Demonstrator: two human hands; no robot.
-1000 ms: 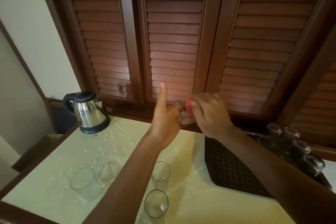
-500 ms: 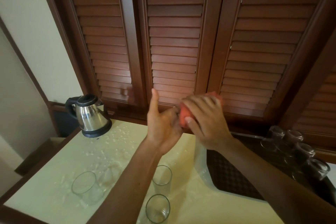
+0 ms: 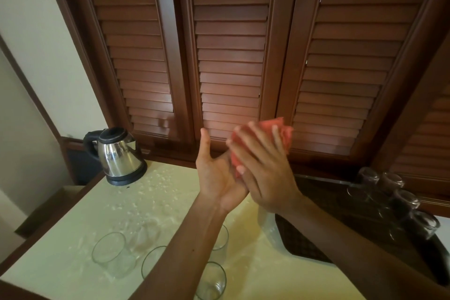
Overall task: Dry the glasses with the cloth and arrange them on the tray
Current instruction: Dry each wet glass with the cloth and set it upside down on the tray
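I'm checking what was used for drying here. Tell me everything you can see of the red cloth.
The cloth is coral red, soft and bunched into folds. It is held up in the air in front of the wooden shutters, above the counter. The right hand covers most of it with spread fingers, and the left hand presses its lower part from the other side. Only its upper edge and a strip between the hands show. Whether a glass is wrapped inside cannot be seen.
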